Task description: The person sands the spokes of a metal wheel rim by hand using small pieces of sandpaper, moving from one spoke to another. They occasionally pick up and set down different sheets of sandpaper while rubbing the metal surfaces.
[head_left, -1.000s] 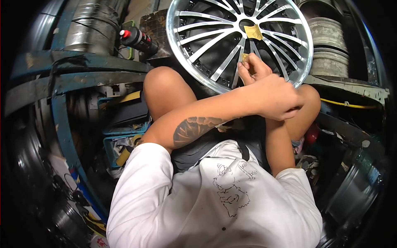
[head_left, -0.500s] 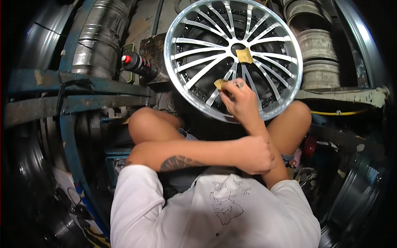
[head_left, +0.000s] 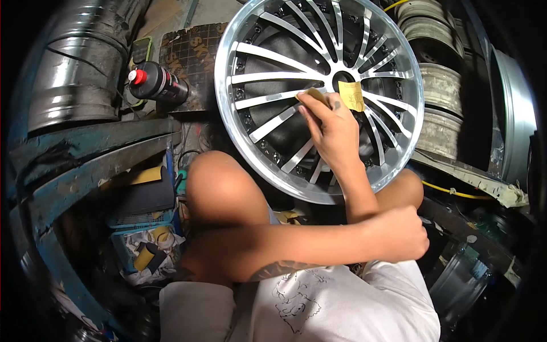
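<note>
Red-capped btl (head_left: 156, 81) beside metal duct (head_left: 80, 74); stacked rims (head_left: 441, 97) at rt.

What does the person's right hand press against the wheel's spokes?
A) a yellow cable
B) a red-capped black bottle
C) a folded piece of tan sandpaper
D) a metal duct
C: the right hand pinches the sandpaper against a spoke of the wheel, while the bottle lies apart, beside the wheel.

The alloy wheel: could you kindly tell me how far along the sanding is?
Done, seemingly: the alloy wheel has a bright rim and spokes. In hand: the right hand presses sandpaper on a spoke beside the hub. Left: which spokes remain is unclear; a spare sheet lies at the hub, the left hand fisted.
</note>
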Motion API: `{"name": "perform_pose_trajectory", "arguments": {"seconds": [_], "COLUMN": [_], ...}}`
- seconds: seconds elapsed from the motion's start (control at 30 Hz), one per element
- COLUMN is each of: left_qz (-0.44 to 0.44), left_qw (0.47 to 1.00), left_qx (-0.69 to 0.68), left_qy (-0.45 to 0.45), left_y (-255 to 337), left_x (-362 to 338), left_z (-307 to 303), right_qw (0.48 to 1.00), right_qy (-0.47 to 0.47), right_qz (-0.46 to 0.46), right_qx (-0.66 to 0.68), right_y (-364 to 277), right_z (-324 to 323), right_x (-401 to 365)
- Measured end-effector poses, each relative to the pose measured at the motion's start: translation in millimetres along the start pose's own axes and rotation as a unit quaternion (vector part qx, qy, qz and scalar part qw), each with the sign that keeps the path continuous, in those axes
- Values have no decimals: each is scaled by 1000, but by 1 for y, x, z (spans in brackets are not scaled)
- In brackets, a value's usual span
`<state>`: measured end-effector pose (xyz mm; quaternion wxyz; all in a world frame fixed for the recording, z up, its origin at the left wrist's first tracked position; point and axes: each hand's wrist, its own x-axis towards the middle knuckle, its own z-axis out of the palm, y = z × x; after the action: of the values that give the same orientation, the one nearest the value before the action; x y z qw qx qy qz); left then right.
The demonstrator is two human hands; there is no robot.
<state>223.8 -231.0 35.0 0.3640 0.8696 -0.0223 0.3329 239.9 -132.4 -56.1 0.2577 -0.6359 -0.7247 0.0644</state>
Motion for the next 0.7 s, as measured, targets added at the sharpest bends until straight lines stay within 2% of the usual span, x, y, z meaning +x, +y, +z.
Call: {"name": "perform_pose_trajectory", "arguments": {"seconds": [0.17, 0.3, 0.4, 0.53, 0.57, 0.67, 0.7], "left_qz": [12, -15, -35, -30, -32, -44, -51], "left_qw": [999, 1000, 999, 999, 999, 999, 999], "left_qx": [-31, -10, -7, 16, 18, -1, -7], "left_qy": [-37, -5, 29, 6, 1, -5, -3], "left_y": [10, 3, -1, -10, -12, -10, -11], "left_x": [8, 12, 19, 21, 21, 22, 22], "left_z": [-2, -10, -19, -33, -38, -39, -43], "right_qw": [995, 998, 999, 997, 999, 998, 994], "right_qy": [-69, -40, -22, -62, -42, -59, -96], "right_qz": [52, 26, 32, 41, 18, 24, 41], "right_qx": [-40, -51, 0, -17, 4, -16, -39], "right_y": [3, 6, 2, 5, 10, 10, 9], "right_z": [5, 13, 13, 10, 14, 13, 7], "right_x": [2, 3, 9, 3, 6, 5, 5]}}
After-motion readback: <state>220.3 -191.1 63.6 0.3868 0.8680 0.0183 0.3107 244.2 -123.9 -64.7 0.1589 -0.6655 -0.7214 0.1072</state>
